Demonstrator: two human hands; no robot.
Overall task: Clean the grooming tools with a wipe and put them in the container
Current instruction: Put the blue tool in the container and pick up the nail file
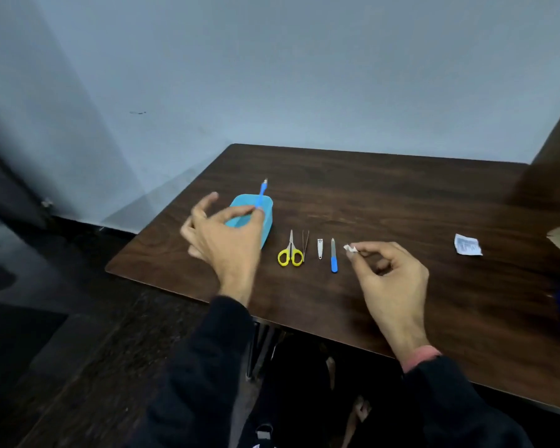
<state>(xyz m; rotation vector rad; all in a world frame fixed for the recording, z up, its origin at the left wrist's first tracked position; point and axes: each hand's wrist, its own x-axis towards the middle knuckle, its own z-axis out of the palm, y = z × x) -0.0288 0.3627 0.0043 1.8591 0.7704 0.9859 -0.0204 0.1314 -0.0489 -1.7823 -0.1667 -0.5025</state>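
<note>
Now left hand point(222, 236) pinches blue tool point(262, 194) over container point(267, 227); right hand point(390, 274) pinches wipe point(350, 248).

Dark wood-grain table point(385, 202), bearing a blue container point(267, 221) just behind the left fingers point(236, 215). Between the two hands, in a row: yellow-handled scissors point(291, 253), tweezers point(305, 245), nail clipper point(319, 248), blue-handled nail file point(334, 256). Torn wipe packet point(467, 245) well beyond the right fingers point(366, 253).
</note>
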